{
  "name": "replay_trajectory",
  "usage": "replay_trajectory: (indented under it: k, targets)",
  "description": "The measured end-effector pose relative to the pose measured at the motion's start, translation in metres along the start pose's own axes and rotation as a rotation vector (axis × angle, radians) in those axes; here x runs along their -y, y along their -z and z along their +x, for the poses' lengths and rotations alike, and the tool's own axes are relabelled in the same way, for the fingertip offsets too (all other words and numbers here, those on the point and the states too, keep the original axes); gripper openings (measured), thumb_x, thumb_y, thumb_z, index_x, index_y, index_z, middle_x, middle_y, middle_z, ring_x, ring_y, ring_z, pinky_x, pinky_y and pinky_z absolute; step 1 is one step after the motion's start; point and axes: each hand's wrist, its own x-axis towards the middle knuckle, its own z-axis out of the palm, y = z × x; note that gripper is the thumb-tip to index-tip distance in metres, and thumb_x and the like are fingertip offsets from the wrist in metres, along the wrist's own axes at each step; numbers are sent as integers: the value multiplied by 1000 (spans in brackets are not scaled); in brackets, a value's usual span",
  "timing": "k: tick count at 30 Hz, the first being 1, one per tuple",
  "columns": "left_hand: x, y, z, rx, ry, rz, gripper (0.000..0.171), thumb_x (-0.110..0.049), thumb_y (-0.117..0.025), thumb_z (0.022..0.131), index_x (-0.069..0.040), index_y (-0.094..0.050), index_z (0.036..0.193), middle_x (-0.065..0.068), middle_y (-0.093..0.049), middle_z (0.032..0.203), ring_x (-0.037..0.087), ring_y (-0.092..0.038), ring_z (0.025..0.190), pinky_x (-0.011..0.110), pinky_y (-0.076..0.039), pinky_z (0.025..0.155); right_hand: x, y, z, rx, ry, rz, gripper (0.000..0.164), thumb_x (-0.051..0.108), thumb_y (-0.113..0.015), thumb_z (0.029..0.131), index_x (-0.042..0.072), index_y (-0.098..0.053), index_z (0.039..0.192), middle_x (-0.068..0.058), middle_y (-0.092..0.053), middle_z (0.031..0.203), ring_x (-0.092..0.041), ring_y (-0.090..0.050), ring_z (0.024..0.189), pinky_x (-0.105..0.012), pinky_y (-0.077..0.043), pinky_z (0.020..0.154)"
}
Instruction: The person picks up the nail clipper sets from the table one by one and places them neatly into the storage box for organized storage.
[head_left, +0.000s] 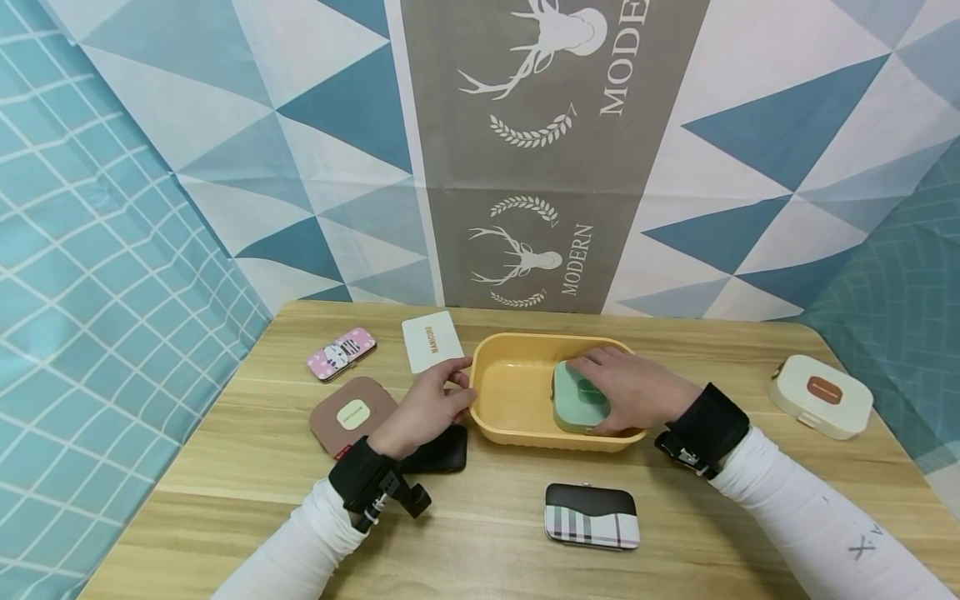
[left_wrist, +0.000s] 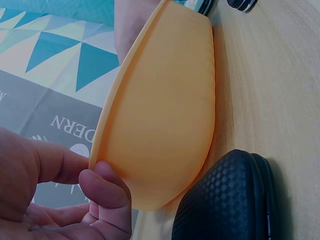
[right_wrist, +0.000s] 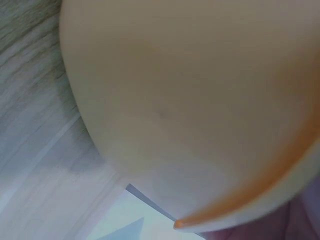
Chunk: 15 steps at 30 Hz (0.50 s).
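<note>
A yellow plastic basket [head_left: 510,387] stands on the table in the head view. My left hand [head_left: 427,408] pinches its left rim between thumb and forefinger; the left wrist view shows the same pinch beside the basket's outer wall [left_wrist: 160,100]. Inside, at the right end, sits a green case [head_left: 570,408] with rounded corners. From above, my right hand [head_left: 637,387] grips this case, its fingers over the far part and the thumb at the near side, and partly hides it. The right wrist view holds mostly the basket's blurred outer wall [right_wrist: 165,100], with a bit of the hand behind the rim.
Left of the basket lie a pink patterned case [head_left: 342,354], a white card reading MANICURE [head_left: 431,340], a brown case [head_left: 352,417] and a black textured case [left_wrist: 220,200]. A plaid-and-black case [head_left: 592,517] lies in front. The cream case [head_left: 821,396] is far right.
</note>
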Motion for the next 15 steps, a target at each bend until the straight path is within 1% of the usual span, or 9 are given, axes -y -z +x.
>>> replay_trajectory:
  k: [5,15]
  targets:
    - [2,1,1,0,-5,1,55,-1,-58,105,3,-42,158,15,-52,113,18,-53,71,28,-47,66,0,1,-2,-10,-1,-3,95,46,-95,76,2,-54,150,-16,-56,142,-32,-56,124,-49,-51,103]
    - [1,-1,1,-1,1,2,56,-2,-59,105,2,-42,158,15,-52,114,18,-53,71,28,-47,67,0,4,-5,-42,15,-24,95,47,-95,75,2,-55,148,-15,-56,141,-32,-56,124,-48,-52,103]
